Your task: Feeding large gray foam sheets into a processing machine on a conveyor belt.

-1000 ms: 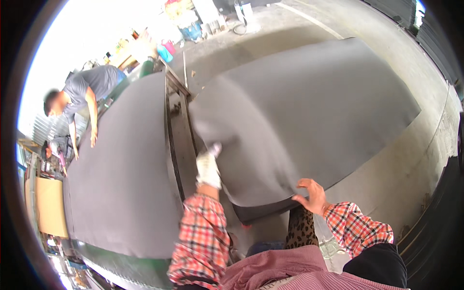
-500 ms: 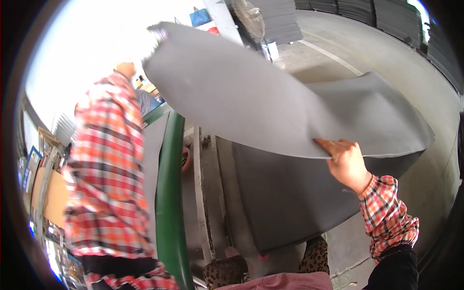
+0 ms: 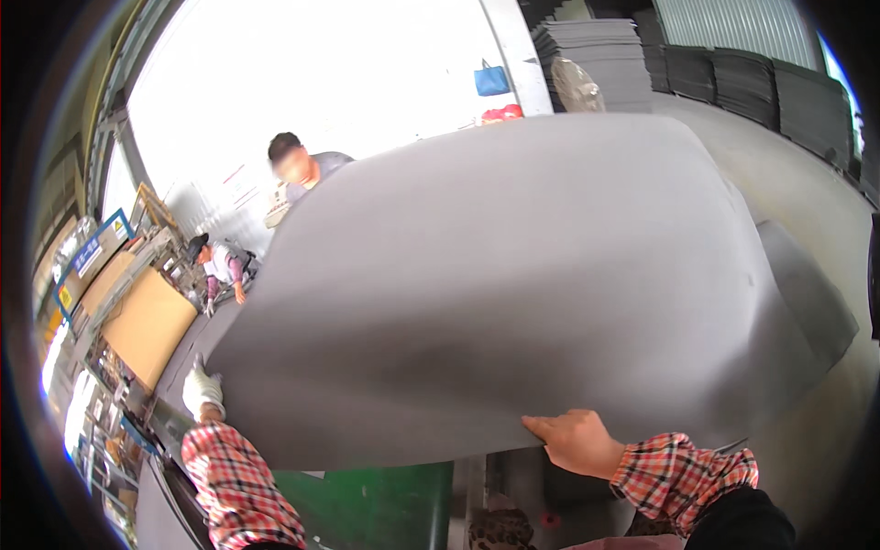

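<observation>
A large, flexible grey foam-like sheet [image 3: 513,266] spreads across the middle of the view, raised and bowed, its surface shaded along a dip. My left hand [image 3: 203,390], in a white glove, grips it at the near left corner. On the near edge, right of the middle, my bare right hand [image 3: 582,442] pinches the sheet, index finger lying along the top and the other fingers curled. Both forearms wear checked sleeves. Beyond the sheet's right end, part of another dark grey sheet [image 3: 807,293] shows low down; the rest is hidden.
Under the near edge lies a green machine surface [image 3: 367,504]. One person [image 3: 302,170] is behind the sheet; another person [image 3: 225,266] bends over dark material at the left, near a tan board [image 3: 147,316]. Stacks of grey sheets [image 3: 600,64] stand at the back right.
The sheet has swung left and spread out over the green surface. My left hand has come down to its near left corner; my right hand keeps its hold, lower and farther left.
</observation>
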Motion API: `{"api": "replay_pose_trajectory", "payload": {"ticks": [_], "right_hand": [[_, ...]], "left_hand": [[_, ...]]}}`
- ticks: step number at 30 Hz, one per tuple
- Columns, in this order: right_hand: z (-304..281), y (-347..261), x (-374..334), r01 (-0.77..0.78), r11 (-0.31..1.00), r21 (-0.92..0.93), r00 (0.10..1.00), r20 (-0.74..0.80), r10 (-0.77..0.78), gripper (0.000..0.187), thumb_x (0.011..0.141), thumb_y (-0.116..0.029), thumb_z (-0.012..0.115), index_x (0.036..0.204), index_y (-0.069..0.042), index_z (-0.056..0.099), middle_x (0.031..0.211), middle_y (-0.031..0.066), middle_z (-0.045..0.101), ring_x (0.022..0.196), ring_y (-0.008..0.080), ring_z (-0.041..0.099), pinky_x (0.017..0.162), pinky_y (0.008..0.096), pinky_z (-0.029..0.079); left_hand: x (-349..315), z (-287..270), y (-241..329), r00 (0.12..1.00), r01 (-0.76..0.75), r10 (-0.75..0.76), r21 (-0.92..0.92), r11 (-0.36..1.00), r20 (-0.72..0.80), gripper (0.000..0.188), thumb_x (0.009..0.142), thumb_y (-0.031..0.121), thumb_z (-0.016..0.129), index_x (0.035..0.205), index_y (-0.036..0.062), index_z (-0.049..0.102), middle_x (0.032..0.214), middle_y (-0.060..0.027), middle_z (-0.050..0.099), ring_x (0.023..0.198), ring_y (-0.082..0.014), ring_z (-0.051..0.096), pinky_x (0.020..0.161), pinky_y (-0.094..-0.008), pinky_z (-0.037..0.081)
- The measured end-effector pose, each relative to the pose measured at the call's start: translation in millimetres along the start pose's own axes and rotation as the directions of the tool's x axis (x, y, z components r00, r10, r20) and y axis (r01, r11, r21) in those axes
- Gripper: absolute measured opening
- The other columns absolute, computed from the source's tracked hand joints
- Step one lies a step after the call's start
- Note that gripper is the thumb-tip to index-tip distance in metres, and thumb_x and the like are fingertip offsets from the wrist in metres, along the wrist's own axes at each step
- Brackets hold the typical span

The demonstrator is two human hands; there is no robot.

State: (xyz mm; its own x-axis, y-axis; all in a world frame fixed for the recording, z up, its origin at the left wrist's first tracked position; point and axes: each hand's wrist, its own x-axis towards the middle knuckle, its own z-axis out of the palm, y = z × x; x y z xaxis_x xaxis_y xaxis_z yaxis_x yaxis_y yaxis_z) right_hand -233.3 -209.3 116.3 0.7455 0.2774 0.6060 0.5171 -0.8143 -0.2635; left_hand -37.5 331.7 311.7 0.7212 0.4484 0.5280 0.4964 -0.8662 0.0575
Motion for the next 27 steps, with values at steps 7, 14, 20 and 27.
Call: {"api": "replay_pose_trajectory", "payload": {"ticks": [7, 14, 20, 27], "right_hand": [[164, -73, 21, 0.038, 0.999, -0.012, 0.977, 0.210, -0.035, 0.037, 0.076, -0.006, 0.052, 0.112, -0.003, 0.059, 0.083, 0.0036, 0.065, 0.068, 0.0182, 0.063, 0.060, 0.0316, 0.045], [196, -150, 3, 0.160, 0.983, 0.086, 0.953, 0.247, -0.176, 0.052, 0.075, -0.007, 0.055, 0.126, -0.005, 0.046, 0.113, 0.0107, 0.057, 0.098, 0.0230, 0.058, 0.080, 0.0367, 0.043], [200, -82, -125, -0.093, 0.994, -0.062, 0.907, 0.407, 0.110, 0.065, 0.071, -0.008, 0.060, 0.133, -0.008, 0.040, 0.133, 0.0154, 0.043, 0.126, 0.0313, 0.038, 0.097, 0.0549, 0.030], [195, -57, -269, -0.003, 0.907, 0.420, 0.835, 0.500, -0.229, 0.024, 0.079, -0.015, 0.052, 0.100, -0.004, 0.058, 0.102, 0.0088, 0.058, 0.095, 0.0229, 0.055, 0.088, 0.0362, 0.040]], "left_hand": [[-94, 117, -34, 0.961, -0.277, 0.272, -0.169, 0.946, -0.050, 0.068, 0.076, 0.039, 0.065, 0.134, 0.0130, 0.041, 0.138, -0.0142, 0.038, 0.130, -0.0290, 0.032, 0.110, -0.0497, 0.015], [-199, 216, -75, 0.805, -0.445, 0.476, -0.170, 0.879, 0.354, 0.053, 0.083, 0.040, 0.052, 0.132, 0.0230, 0.044, 0.139, -0.0075, 0.038, 0.131, -0.0267, 0.032, 0.107, -0.0546, 0.016], [-263, 222, -23, 0.755, -0.456, 0.486, -0.181, 0.872, 0.440, 0.056, 0.086, 0.038, 0.051, 0.137, 0.0203, 0.037, 0.143, -0.0103, 0.033, 0.133, -0.0284, 0.029, 0.110, -0.0513, 0.014], [-267, 195, 21, 0.786, -0.350, 0.208, 0.143, 0.926, 0.582, 0.051, 0.090, 0.023, 0.050, 0.138, 0.0181, 0.035, 0.141, -0.0143, 0.035, 0.130, -0.0330, 0.032, 0.108, -0.0499, 0.020]]}}
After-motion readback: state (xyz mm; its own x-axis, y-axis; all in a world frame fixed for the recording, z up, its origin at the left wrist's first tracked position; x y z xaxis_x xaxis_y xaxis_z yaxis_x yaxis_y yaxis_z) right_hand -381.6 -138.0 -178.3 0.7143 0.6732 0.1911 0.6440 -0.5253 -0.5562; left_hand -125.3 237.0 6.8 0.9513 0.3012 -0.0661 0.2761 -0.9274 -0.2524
